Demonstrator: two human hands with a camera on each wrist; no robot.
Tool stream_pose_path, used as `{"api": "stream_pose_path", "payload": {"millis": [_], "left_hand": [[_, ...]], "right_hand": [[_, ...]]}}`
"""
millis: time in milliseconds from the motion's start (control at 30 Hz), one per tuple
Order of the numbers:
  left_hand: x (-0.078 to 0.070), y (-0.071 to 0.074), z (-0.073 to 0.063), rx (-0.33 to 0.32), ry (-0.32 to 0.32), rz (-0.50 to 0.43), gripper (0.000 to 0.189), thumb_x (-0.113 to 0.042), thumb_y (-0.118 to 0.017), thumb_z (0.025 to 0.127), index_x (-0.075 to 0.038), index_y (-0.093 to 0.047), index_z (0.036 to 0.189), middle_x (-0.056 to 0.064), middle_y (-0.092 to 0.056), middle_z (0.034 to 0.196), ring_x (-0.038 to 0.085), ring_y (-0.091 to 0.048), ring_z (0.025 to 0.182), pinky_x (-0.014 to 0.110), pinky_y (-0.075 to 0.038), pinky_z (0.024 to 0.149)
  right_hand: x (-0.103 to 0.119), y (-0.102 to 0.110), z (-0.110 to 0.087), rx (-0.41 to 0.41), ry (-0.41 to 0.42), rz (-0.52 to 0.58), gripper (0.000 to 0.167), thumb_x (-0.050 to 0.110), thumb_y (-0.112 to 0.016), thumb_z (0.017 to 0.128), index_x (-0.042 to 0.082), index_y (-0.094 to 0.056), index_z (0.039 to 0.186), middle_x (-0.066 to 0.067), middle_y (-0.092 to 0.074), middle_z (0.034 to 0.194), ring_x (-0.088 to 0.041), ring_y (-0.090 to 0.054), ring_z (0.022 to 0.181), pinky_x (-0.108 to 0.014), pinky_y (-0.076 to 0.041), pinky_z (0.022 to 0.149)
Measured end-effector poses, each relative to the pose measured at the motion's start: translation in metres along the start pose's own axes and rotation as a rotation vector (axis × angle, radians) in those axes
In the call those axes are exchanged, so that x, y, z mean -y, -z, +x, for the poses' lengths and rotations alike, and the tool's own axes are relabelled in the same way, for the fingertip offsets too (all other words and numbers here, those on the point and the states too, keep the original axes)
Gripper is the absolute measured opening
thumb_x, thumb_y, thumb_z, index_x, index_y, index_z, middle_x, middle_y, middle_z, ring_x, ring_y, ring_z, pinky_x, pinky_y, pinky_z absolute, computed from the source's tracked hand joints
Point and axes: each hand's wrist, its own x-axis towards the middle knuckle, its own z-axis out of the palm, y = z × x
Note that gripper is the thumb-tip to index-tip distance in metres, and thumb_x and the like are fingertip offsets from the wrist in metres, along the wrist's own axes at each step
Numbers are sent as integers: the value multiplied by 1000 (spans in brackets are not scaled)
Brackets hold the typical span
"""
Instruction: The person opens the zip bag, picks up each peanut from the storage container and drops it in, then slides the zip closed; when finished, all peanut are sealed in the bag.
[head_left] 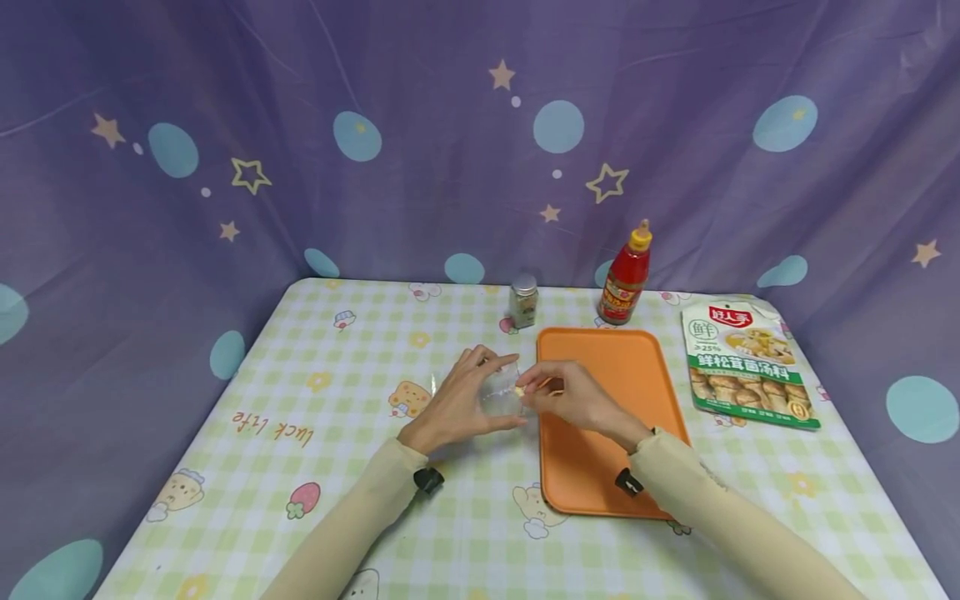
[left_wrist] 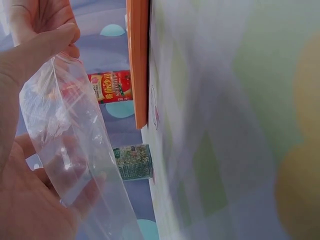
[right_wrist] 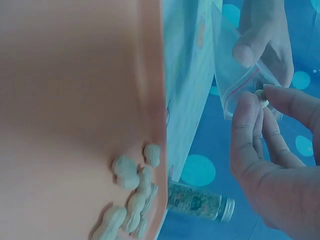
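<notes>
A clear zip bag (head_left: 501, 390) with a red seal line is held up by my left hand (head_left: 459, 402), thumb and fingers spread wide about its mouth. Between the thumb and fingertips of my right hand (head_left: 573, 398) is a peanut (right_wrist: 262, 100), pinched right at the bag's opening. Several more peanuts (right_wrist: 126, 174) in their shells lie grouped near one corner of the orange tray (head_left: 581, 479); in the head view, my right hand and forearm cover part of that tray.
Behind the tray stands a red sauce bottle (head_left: 624, 279) with a yellow cap. A small spice jar (head_left: 523, 303) is to its left. On the right lies a green and white food pouch (head_left: 750, 362). A checked cloth (head_left: 300, 467) covers the table, and a purple curtain hangs behind.
</notes>
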Motion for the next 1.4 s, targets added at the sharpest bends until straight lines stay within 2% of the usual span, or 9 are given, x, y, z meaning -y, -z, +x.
{"api": "stream_pose_path", "payload": {"millis": [167,467,633,767,900,1000,1133,1267,1400], "left_hand": [[0,0,0,4,-3,-6,93,-61,-89,75,-24,-54,153,7,-58,127,15,-43,107,37,-43,95],[0,0,0,-6,-2,-5,93,-61,-89,75,-25,-54,153,7,-58,126,15,-44,108,37,-44,96],[0,0,-1,-7,-8,-6,93,-59,-90,74,-26,-53,154,7,-58,125,15,-43,108,38,-43,95],[0,0,-1,-3,-6,-8,93,-58,-89,75,-27,-51,155,5,-57,125,15,-43,108,37,-43,95],[0,1,-1,0,-8,0,95,-60,-88,76,-28,-49,156,6,-56,126,15,-43,108,37,-44,94],[0,2,-1,0,-9,1,97,-61,-88,76,-29,-46,158,7,-56,127,15,-43,109,38,-44,95],[-1,3,-1,-5,-7,-4,100,-62,-88,75,-30,-44,159,7,-55,128,15,-43,109,39,-44,97],[0,4,-1,-10,-9,-5,101,-63,-86,76,-31,-41,160,7,-54,129,17,-45,111,39,-45,97],[0,4,-2,-8,-6,-24,100,-64,-84,78,-33,-38,161,7,-53,131,23,-49,116,41,-46,101]], "right_hand": [[5,-4,2,10,22,-17,16,7,-72,96,8,-75,111,-9,-74,101,-16,-70,89,-28,-57,82],[5,-6,3,12,9,-16,16,9,-72,96,9,-76,112,-8,-75,100,-15,-70,86,-28,-57,80],[5,-2,0,9,7,-2,19,13,-70,99,6,-75,115,-11,-74,107,-18,-70,91,-30,-57,81],[0,4,-3,-10,-35,3,21,17,-68,100,7,-75,117,-11,-74,111,-22,-71,92,-31,-56,69],[-7,13,-5,-12,-80,25,23,17,-67,101,4,-72,121,-16,-74,110,-36,-71,90,-42,-56,57],[-13,19,-7,-20,-87,16,26,16,-66,102,1,-71,123,-19,-74,110,-41,-71,93,-49,-59,67],[-21,29,-10,-47,-115,-11,27,18,-66,103,2,-71,125,-17,-76,113,-39,-72,94,-48,-60,78],[-30,41,-13,-62,-163,-3,29,22,-66,104,3,-71,126,-18,-75,122,-38,-73,95,-48,-61,78],[-40,52,-16,-75,-171,-27,31,21,-66,104,1,-70,127,-21,-73,124,-36,-72,98,-46,-60,82]]}}
